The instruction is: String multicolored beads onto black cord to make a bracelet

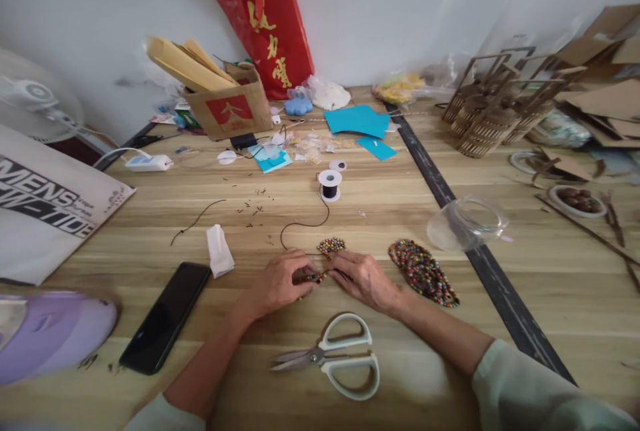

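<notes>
Both hands meet at a piece of multicoloured beadwork (332, 244) on the wooden table, part of which shows beyond my fingers. My left hand (280, 279) is curled round the near end of the beads. My right hand (364, 280) pinches a thin dark cord (342, 275) close to them. More black cord (311, 225) runs from a white spool (330, 186) towards my left hand. A heap of strung coloured beads (423, 271) lies to the right of my right hand. Scissors with white handles (327, 356) rest nearer to me, blades pointing left.
A black phone (166, 316) and a folded white tissue (220, 250) lie left. Short cord offcuts (254, 210) are scattered behind. A clear plastic cup (465, 224) lies right, near a dark strip (480, 264). Woven baskets (487, 118), blue paper (357, 120) and a cardboard box (230, 108) stand farther back.
</notes>
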The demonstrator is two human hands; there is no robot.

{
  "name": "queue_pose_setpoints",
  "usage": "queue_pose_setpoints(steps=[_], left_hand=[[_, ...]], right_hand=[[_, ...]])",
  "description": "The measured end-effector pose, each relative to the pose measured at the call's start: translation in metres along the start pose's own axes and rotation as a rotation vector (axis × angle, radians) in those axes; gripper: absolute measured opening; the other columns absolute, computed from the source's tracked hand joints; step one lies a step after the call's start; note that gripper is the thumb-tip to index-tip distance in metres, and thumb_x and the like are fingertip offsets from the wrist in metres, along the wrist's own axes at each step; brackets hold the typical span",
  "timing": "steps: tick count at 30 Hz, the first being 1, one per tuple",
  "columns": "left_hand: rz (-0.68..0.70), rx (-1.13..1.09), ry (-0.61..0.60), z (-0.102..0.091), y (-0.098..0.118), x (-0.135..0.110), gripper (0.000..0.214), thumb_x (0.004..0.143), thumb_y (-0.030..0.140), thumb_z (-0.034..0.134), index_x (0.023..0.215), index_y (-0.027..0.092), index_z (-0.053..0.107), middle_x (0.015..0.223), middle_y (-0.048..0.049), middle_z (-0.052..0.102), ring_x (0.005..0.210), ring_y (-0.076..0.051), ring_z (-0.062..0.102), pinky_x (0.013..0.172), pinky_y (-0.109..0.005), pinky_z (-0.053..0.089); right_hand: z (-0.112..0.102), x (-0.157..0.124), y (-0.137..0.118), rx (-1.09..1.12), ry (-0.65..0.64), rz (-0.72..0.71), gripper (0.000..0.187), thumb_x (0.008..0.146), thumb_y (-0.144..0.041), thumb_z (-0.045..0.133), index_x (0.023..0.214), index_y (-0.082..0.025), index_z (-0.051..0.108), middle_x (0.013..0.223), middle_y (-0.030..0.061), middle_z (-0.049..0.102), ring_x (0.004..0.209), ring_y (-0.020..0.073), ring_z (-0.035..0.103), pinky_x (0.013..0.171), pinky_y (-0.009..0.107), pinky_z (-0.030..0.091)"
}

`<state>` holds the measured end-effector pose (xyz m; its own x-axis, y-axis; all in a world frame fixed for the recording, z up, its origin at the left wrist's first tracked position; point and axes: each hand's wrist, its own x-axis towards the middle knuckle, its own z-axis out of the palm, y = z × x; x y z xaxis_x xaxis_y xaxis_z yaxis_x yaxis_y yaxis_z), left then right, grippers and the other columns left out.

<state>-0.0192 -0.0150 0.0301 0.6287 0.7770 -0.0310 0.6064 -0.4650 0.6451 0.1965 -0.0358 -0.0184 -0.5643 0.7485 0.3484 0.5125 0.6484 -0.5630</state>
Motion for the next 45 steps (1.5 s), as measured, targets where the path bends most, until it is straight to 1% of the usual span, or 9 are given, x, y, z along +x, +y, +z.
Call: queue_pose_setpoints(steps=[4, 8, 13, 22, 25, 29, 34, 39, 45], left_hand=[[0.07, 0.103, -0.035, 0.0, 0.002, -0.001, 0.011, 0.075, 0.016, 0.067, 0.087, 0.017, 0.065, 0.087, -0.0056, 0.062, 0.092, -0.022, 0.057, 0.084, -0.032, 0.044], [0.094, 0.119, -0.03, 0.0, -0.001, -0.001, 0.01, 0.08, 0.014, 0.062, 0.089, 0.017, 0.065, 0.09, -0.0057, 0.061, 0.091, -0.021, 0.057, 0.084, -0.031, 0.045], [0.142, 0.081, 0.017, 0.001, -0.01, -0.002, 0.007, 0.083, 0.017, 0.061, 0.089, 0.016, 0.065, 0.09, -0.0057, 0.061, 0.093, -0.02, 0.055, 0.084, -0.031, 0.045], [0.193, -0.02, 0.086, 0.007, -0.029, 0.002, 0.01, 0.08, 0.017, 0.065, 0.09, 0.017, 0.067, 0.09, -0.0053, 0.063, 0.093, -0.019, 0.055, 0.086, -0.033, 0.044], [0.192, -0.065, 0.094, 0.007, -0.03, 0.003, 0.01, 0.081, 0.016, 0.065, 0.09, 0.016, 0.068, 0.088, -0.0055, 0.063, 0.093, -0.019, 0.055, 0.086, -0.033, 0.044], [0.188, -0.1, 0.091, 0.005, -0.029, 0.003, 0.013, 0.086, 0.014, 0.057, 0.089, 0.016, 0.07, 0.085, -0.0056, 0.062, 0.089, -0.018, 0.054, 0.086, -0.033, 0.044], [0.213, -0.117, 0.095, 0.006, -0.027, 0.004, 0.022, 0.087, 0.011, 0.053, 0.097, 0.019, 0.071, 0.089, -0.0063, 0.06, 0.095, -0.019, 0.05, 0.087, -0.034, 0.043], [0.23, -0.115, 0.09, 0.008, -0.027, 0.004, 0.027, 0.088, 0.011, 0.052, 0.103, 0.023, 0.071, 0.091, -0.006, 0.058, 0.1, -0.02, 0.047, 0.091, -0.035, 0.041], [0.228, -0.11, 0.107, 0.009, -0.029, 0.005, 0.022, 0.086, 0.012, 0.056, 0.099, 0.021, 0.072, 0.091, -0.0064, 0.059, 0.1, -0.021, 0.048, 0.091, -0.036, 0.041]], right_hand=[[-0.004, -0.002, 0.002, -0.068, -0.017, -0.027, 0.015, 0.096, -0.021, 0.045, 0.092, -0.018, 0.059, 0.084, 0.0065, 0.06, 0.078, 0.0167, 0.059, 0.071, 0.025, 0.046], [-0.005, -0.002, 0.002, -0.122, -0.012, -0.044, 0.02, 0.097, -0.025, 0.044, 0.083, -0.018, 0.056, 0.078, 0.005, 0.058, 0.072, 0.0157, 0.057, 0.065, 0.024, 0.044], [-0.004, 0.001, -0.001, -0.215, -0.011, -0.077, 0.023, 0.097, -0.023, 0.043, 0.078, -0.018, 0.054, 0.075, 0.0039, 0.057, 0.069, 0.015, 0.056, 0.062, 0.024, 0.042], [-0.007, 0.005, -0.008, -0.314, -0.027, -0.105, 0.022, 0.094, -0.018, 0.044, 0.076, -0.017, 0.056, 0.073, 0.0031, 0.058, 0.066, 0.0139, 0.056, 0.06, 0.025, 0.041], [-0.007, 0.005, -0.007, -0.313, -0.029, -0.099, 0.02, 0.093, -0.017, 0.045, 0.077, -0.017, 0.057, 0.074, 0.0031, 0.059, 0.067, 0.0137, 0.056, 0.06, 0.025, 0.04], [-0.006, 0.004, -0.004, -0.308, -0.039, -0.095, 0.019, 0.093, -0.018, 0.046, 0.077, -0.017, 0.057, 0.072, 0.0023, 0.057, 0.066, 0.0132, 0.055, 0.06, 0.024, 0.038], [-0.006, 0.003, -0.003, -0.303, -0.051, -0.081, 0.018, 0.092, -0.018, 0.047, 0.076, -0.017, 0.055, 0.072, 0.002, 0.057, 0.066, 0.0137, 0.054, 0.061, 0.025, 0.038], [-0.006, 0.004, -0.003, -0.296, -0.054, -0.072, 0.019, 0.093, -0.019, 0.046, 0.076, -0.018, 0.054, 0.072, 0.0023, 0.057, 0.067, 0.0138, 0.054, 0.061, 0.025, 0.037], [-0.006, 0.004, -0.003, -0.292, -0.06, -0.067, 0.019, 0.092, -0.019, 0.047, 0.075, -0.018, 0.054, 0.072, 0.0021, 0.057, 0.066, 0.0138, 0.053, 0.061, 0.024, 0.036]])
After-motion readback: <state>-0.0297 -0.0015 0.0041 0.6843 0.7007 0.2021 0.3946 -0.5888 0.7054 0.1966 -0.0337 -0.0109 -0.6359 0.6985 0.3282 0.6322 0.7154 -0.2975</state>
